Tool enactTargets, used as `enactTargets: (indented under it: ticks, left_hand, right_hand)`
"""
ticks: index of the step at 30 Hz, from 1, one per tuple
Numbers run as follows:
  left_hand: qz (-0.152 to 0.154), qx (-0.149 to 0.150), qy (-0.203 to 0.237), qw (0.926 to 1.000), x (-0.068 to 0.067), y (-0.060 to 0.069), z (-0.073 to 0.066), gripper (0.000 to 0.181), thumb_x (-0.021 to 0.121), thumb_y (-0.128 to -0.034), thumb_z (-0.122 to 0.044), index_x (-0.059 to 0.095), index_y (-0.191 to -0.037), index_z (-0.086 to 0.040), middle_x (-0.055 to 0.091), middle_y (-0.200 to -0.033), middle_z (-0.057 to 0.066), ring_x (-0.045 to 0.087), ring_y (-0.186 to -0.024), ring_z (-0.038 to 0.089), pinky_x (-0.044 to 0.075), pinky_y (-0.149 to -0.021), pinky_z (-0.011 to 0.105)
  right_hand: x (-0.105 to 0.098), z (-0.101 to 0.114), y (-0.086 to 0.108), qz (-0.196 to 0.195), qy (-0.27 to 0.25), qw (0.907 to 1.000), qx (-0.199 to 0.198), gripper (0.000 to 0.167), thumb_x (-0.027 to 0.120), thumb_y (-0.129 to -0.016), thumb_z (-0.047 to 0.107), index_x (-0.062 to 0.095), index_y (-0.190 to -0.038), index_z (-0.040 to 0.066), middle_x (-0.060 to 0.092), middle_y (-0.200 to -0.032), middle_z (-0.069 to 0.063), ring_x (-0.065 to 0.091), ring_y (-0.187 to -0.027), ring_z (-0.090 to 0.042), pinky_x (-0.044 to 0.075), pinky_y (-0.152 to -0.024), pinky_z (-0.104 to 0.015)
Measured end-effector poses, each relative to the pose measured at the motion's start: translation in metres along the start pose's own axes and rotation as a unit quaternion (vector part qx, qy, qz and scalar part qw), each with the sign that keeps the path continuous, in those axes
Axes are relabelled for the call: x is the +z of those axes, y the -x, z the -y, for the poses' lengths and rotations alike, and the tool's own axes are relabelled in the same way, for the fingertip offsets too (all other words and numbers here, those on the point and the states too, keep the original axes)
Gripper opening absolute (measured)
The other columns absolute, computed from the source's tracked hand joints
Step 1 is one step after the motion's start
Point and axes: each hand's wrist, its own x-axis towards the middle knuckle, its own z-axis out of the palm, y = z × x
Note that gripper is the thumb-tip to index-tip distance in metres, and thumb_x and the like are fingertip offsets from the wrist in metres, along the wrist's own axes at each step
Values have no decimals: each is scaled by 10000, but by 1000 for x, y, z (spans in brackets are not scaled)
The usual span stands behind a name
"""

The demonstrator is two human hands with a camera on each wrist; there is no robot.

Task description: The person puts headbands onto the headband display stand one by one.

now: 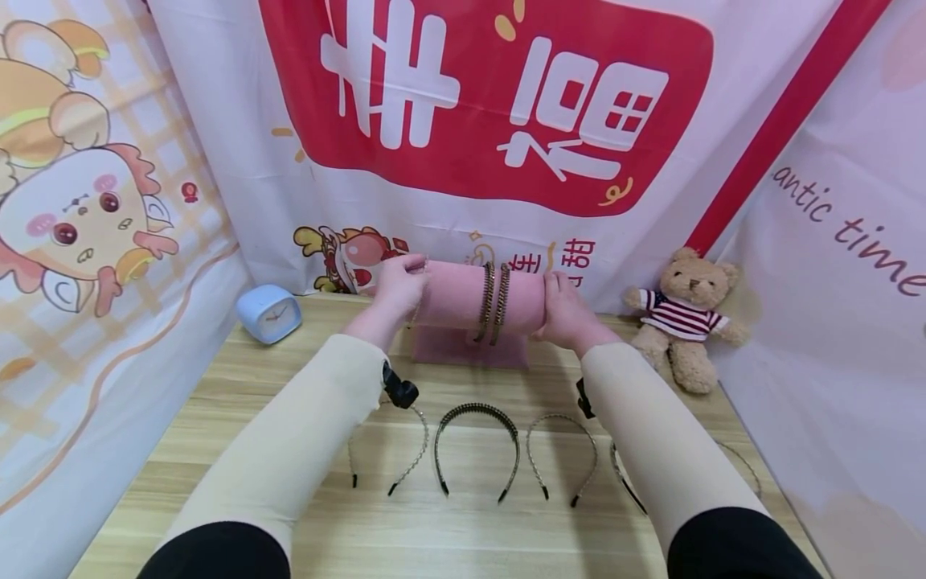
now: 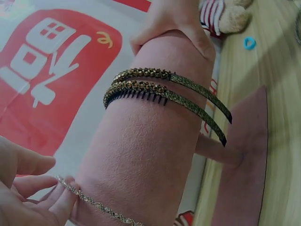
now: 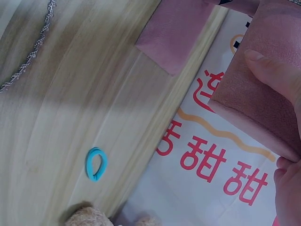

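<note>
My left hand (image 1: pixel 400 288) is at the left end of a pink, velvety horizontal display roll (image 1: pixel 452 293) on a stand. In the left wrist view its fingers touch a thin beaded headband (image 2: pixel 101 205) fitted around that end, and the upper digit lies off the band. At the roll's far end my right hand (image 1: pixel 567 310) grips the rim, thumb (image 3: pixel 273 70) on the velvety side in the right wrist view. Around the middle of the roll sit two dark gold headbands (image 2: pixel 141 74), side by side; the nearer one shows comb teeth.
Several headbands lie in a row on the wooden table, among them a dark toothed one (image 1: pixel 477 408) and a thin braided one (image 1: pixel 560 416). A blue clock (image 1: pixel 269 314) stands left, a teddy bear (image 1: pixel 687 314) right. A turquoise ring (image 3: pixel 96 164) lies near the bear.
</note>
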Motion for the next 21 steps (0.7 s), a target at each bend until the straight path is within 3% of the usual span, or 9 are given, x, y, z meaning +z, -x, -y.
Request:
enactTargets:
  ticks: [3, 8, 11, 16, 19, 21]
  left_hand:
    - [145, 307, -890, 9955, -2, 3, -3, 443, 560, -947, 23, 533, -1389, 23, 580, -1349, 182, 522, -1270, 260, 431, -1049, 327]
    - [636, 812, -2240, 9691, -12, 3, -2, 520, 583, -946, -35, 469, -1453, -8, 492, -1452, 154, 420, -1358, 271, 346, -1119, 376]
    - [966, 1114, -2953, 9439, -23, 0, 0, 561, 610, -959, -101, 436, -1492, -71, 432, -1511, 111, 330, -1416, 276, 243, -1167, 449]
    - [1588, 1473, -4055, 8881, -44, -11, 7, 751, 701, -932, -251, 303, -1567, -198, 272, -1606, 28, 85, -1494, 271, -25, -1169, 572]
    - [1879, 1648, -4350, 8650, -50, -18, 11, 853, 750, -889, -329, 260, -1580, -228, 234, -1619, -6, 37, -1499, 254, -73, -1165, 560]
    - [1978, 1763, -4446, 8556, -51, -23, 11, 861, 765, -870, -355, 282, -1574, -234, 257, -1610, -28, 40, -1499, 237, -84, -1170, 535]
  right_hand:
    - [0, 0, 0, 15, -3, 10000, 13, 1254, 939, -620, 290, 139, -1527, -40, 244, -1483, -266, 288, -1370, -405, 252, -1163, -463]
    - [-1, 1, 0, 12, -41, 10000, -2, 1255, 942, -615, 271, 139, -1527, -42, 248, -1482, -271, 289, -1369, -408, 242, -1167, -462]
    - [-1, 1, 0, 0, -41, 10000, -17, 1253, 943, -615, 268, 139, -1526, -39, 252, -1479, -272, 295, -1366, -410, 240, -1167, -465]
    - [0, 2, 0, -70, -1, 9999, -91, 1233, 945, -611, 267, 166, -1514, -45, 271, -1462, -276, 323, -1343, -415, 254, -1161, -473]
    - [1, 2, 1, -116, 35, 9999, -104, 1223, 946, -607, 267, 176, -1506, -42, 282, -1450, -274, 338, -1330, -412, 264, -1157, -469]
    - [1, 2, 1, -117, 50, 9999, -92, 1223, 946, -607, 267, 175, -1506, -36, 285, -1451, -271, 341, -1329, -411, 266, -1156, -470]
